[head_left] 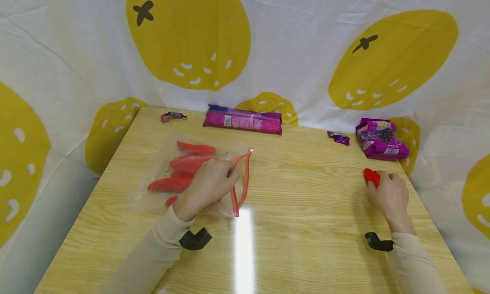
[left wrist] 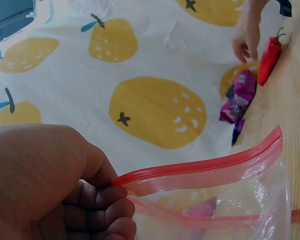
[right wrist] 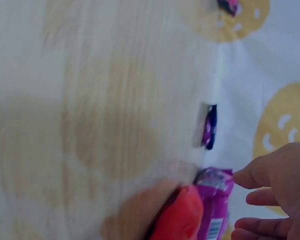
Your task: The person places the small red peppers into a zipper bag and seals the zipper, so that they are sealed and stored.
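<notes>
A clear zip bag (head_left: 160, 158) with a red zip strip lies on the left of the table with several red chili peppers (head_left: 170, 184) inside. My left hand (head_left: 212, 177) pinches the bag's rim between thumb and fingers, as the left wrist view shows, and the mouth of the bag (left wrist: 205, 172) gapes. At the right edge of the table, my right hand (head_left: 391, 196) is over a loose red pepper (head_left: 372, 177). In the right wrist view the fingers of that hand (right wrist: 285, 195) are spread, apart from the pepper (right wrist: 182, 215). Its green stem shows in the left wrist view.
A long purple packet (head_left: 243, 120) lies along the back edge. Left of it is a small wrapped candy (head_left: 174, 115). Another small purple wrapper (head_left: 339, 138) and a purple grape-print bag (head_left: 383, 138) sit at the back right, against the lemon-print curtain (head_left: 291, 51).
</notes>
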`<state>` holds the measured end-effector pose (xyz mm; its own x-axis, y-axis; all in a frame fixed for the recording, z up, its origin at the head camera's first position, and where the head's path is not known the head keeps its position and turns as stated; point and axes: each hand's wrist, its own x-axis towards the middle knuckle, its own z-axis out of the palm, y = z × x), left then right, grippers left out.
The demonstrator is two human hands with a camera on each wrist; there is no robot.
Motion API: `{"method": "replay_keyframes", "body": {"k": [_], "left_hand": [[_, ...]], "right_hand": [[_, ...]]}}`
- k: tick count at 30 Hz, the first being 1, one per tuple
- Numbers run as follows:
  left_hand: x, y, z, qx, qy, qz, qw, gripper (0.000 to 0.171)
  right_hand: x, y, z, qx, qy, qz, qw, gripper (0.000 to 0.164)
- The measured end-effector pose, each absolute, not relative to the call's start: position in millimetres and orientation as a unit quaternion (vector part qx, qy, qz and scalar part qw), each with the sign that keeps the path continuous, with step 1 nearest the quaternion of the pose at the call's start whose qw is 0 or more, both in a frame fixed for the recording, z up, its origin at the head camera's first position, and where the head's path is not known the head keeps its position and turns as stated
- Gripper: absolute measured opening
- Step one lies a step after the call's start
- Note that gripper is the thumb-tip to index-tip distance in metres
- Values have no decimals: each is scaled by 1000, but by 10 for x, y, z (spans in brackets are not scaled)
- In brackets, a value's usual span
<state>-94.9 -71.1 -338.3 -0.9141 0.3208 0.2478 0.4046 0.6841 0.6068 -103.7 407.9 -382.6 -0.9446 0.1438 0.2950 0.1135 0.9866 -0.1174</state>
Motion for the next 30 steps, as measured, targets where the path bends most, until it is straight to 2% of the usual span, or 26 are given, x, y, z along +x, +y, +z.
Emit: {"method": "replay_keyframes", "body": {"k": [7, 16, 19, 25, 30], "left_hand": [[-957, -710, -3397, -196, -916, -346, 55, 33], [-960, -715, -3406, -196, -917, -344, 55, 34], [-963, -715, -3410, -197, -917, -341, 63, 34], [-961, -720, -3413, -198, -918, -339, 65, 33], [-960, -725, -3408, -199, -918, -337, 68, 34]], "right_hand": [[-993, 4216, -3889, -98, -989, 10, 111, 44], [-1008, 4244, -3910, -101, -994, 1, 45, 37], [-1021, 4251, -3917, -102, -994, 4, 42, 40], [-1025, 4245, -3917, -95, -994, 10, 52, 34], [-1031, 4236, -3903, -89, -995, 29, 33, 37]]}}
